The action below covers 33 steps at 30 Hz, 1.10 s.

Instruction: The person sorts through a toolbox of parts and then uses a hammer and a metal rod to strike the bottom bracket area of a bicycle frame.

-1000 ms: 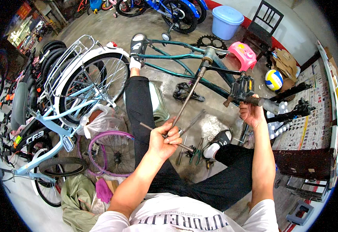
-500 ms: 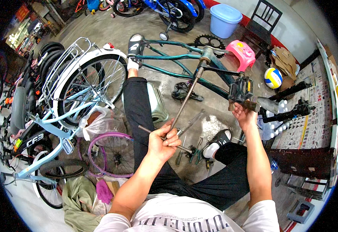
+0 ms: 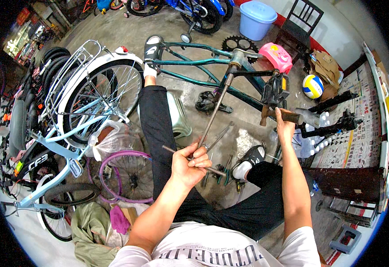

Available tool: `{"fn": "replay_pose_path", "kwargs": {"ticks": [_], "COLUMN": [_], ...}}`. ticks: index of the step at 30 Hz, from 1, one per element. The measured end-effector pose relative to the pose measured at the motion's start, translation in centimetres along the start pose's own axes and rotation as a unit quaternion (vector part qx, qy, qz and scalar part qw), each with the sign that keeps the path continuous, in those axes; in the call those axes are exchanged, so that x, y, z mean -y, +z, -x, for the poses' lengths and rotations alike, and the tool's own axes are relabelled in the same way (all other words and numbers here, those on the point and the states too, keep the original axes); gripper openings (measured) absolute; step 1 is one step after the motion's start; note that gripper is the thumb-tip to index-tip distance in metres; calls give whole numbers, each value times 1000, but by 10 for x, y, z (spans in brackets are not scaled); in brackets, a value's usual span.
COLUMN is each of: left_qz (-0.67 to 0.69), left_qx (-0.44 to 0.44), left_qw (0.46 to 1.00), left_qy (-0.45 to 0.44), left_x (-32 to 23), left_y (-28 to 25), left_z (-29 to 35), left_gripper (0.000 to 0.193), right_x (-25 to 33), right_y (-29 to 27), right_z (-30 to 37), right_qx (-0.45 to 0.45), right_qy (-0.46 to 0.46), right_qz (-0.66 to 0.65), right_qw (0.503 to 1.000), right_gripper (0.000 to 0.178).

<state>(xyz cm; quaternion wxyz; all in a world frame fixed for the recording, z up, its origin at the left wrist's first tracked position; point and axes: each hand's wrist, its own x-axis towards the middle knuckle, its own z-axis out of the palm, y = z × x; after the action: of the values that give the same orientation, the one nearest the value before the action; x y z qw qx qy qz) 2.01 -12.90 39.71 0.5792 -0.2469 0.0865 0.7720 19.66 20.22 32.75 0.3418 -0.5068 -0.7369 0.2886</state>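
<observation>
Both arms outstretched, left hand (image 3: 189, 163) fisted.

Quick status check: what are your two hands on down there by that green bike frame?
Left hand shut on T-handle wrench, seated in green bike frame. Right hand shut on hammer beside pedal. Loose tools underneath.

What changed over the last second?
The right hand, gripping the hammer, rose slightly toward the pedal. The left hand kept its grip on the rod set against the frame; the legs stayed put.
</observation>
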Motion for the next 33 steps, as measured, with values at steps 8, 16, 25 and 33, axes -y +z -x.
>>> {"fn": "replay_pose_path", "kwargs": {"ticks": [8, 16, 25, 33], "left_qz": [-4, 1, 7, -19], "left_qx": [-11, 8, -9, -14], "left_qw": [1000, 1000, 1000, 1000], "left_qy": [4, -14, -3, -7], "left_x": [1, 3, 3, 7], "left_y": [7, 2, 3, 19], "left_z": [4, -2, 7, 4], "left_gripper": [24, 27, 23, 26], "right_x": [-37, -20, 87, 96], "right_y": [5, 27, 92, 150], "right_z": [-39, -20, 48, 77], "right_qx": [3, 190, 369, 366], "right_qy": [201, 144, 156, 205], "right_qz": [-275, -192, -248, -239], "right_qw": [940, 952, 882, 876], "right_gripper": [43, 47, 55, 61]}}
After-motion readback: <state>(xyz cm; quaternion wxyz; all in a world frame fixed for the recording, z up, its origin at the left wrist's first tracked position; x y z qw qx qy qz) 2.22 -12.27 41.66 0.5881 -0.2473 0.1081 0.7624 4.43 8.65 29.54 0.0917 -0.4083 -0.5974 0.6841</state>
